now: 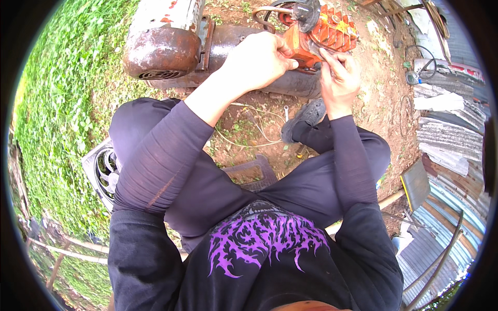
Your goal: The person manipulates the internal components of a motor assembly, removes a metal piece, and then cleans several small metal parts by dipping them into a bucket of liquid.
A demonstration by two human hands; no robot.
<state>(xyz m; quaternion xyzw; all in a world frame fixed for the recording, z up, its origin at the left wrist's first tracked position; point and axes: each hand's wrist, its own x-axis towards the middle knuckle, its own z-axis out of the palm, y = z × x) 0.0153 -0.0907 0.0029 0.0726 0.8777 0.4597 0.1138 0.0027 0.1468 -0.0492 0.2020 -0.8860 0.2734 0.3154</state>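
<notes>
An orange finned compressor head (337,26) with a dark round fitting and a bent pipe sits on a rusty tank (225,41), beside a worn motor (155,46). My left hand (259,59) is curled at the orange housing, fingertips pinched; what they hold is too hidden to make out. My right hand (340,80) is closed on a thin greyish piece (316,49) against the housing's right part, its exact kind unclear.
Beneath lie a pale cord (249,145), a small wrench (286,113) and my shoe (301,124). A white-framed fan (98,176) is at left beside grass. Corrugated sheets (446,140), a flat shovel-like blade (415,184) and a coiled hose (428,57) line the right.
</notes>
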